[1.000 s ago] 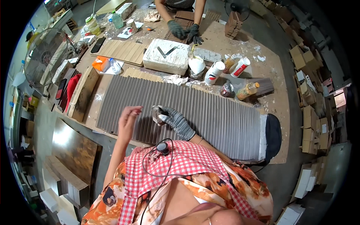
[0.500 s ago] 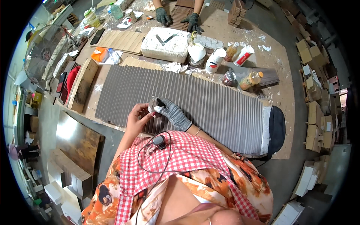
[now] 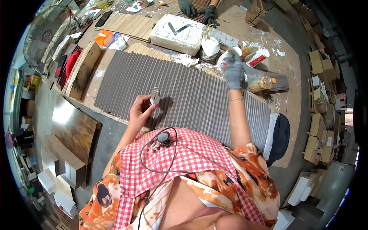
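My bare left hand [image 3: 141, 109] is closed on a small flat grey-brown piece with a pale edge [image 3: 155, 96], held upright between thumb and fingers. I cannot make out its kind. Beneath it lies a wide panel of grey-brown grooved strips [image 3: 184, 92]. My right hand [image 3: 234, 73], in a grey glove, is stretched out over the far edge of the panel. Its fingers overlap a white cup [image 3: 222, 61] and are blurred, so I cannot see whether they grip anything.
Past the panel stand a white wrapped block [image 3: 178, 34], a white-topped jar [image 3: 210, 48], a red-and-white cup [image 3: 257, 57] and a bottle of yellowish liquid [image 3: 262, 84]. A wooden beam [image 3: 82, 71] borders the left. Across the table are another person's gloved hands [image 3: 209, 15].
My right hand has left the small piece and swung away, far and to the right, to the white cup. My left hand still holds the piece. The view has shifted slightly.
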`<state>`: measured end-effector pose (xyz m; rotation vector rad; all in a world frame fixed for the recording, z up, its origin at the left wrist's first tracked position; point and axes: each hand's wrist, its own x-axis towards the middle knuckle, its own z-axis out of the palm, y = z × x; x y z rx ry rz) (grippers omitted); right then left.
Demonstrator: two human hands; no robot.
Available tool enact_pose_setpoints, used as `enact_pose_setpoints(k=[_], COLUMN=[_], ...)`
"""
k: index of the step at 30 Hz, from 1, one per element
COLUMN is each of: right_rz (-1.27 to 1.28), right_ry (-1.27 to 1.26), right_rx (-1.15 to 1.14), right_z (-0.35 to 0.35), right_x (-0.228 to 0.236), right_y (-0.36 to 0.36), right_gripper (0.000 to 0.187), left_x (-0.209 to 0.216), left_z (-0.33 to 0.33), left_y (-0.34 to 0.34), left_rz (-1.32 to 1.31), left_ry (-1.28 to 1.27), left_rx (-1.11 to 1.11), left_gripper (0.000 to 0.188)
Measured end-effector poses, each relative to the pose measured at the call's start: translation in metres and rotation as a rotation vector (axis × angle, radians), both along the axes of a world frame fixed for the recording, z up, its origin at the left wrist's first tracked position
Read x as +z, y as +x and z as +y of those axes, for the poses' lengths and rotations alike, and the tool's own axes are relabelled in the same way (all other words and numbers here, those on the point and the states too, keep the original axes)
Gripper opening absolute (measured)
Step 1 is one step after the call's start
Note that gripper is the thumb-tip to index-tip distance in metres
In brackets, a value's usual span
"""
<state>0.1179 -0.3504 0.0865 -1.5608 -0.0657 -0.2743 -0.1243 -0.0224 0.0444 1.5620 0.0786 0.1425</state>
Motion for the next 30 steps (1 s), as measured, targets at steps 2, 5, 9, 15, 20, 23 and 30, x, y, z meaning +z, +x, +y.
enact_pose_setpoints(k=[2,5,9,15,20,23,30], right_rz=[-0.266,-0.121,0.088,0.019,-0.12,-0.07,-0.123], right_ry=[-0.566,-0.943,-1.147,-1.003,-0.892,-0.804,-0.045], right_rx=[-0.276,-0.391,-0.307,-0.213,-0.331,-0.417,-0.275], right_z=[-0.05,-0.07,-0.07,-0.083,-0.098,-0.086,-0.033], right_x=[-0.014,-0.014,-0.034,-0.06,-0.04,0.005,0.043], right_y=[0.054,0.089,0.103,0.111,0.112,0.089,0.053], right_gripper=[0.047,0.075,0.086,0.08,0.076,0.076,0.067], left_x=[0.004,0.007,0.002,0.001,0.003,0.004,-0.001], left_z=[-0.005,-0.004,-0.001,-0.002,-0.003,-0.005,-0.001], left_y=[0.004,0.003,0.0,-0.001,-0.002,-0.003,-0.003], left_rz=[-0.032,-0.019,0.001,-0.034,-0.027,-0.027,-0.04], left_ry=[0.047,0.045,0.021,0.017,-0.003,-0.016,0.015], left_rx=[-0.021,-0.005,0.007,0.02,0.012,0.013,0.016], left_gripper=[0.034,0.034,0.034,0.034,0.034,0.033,0.032])
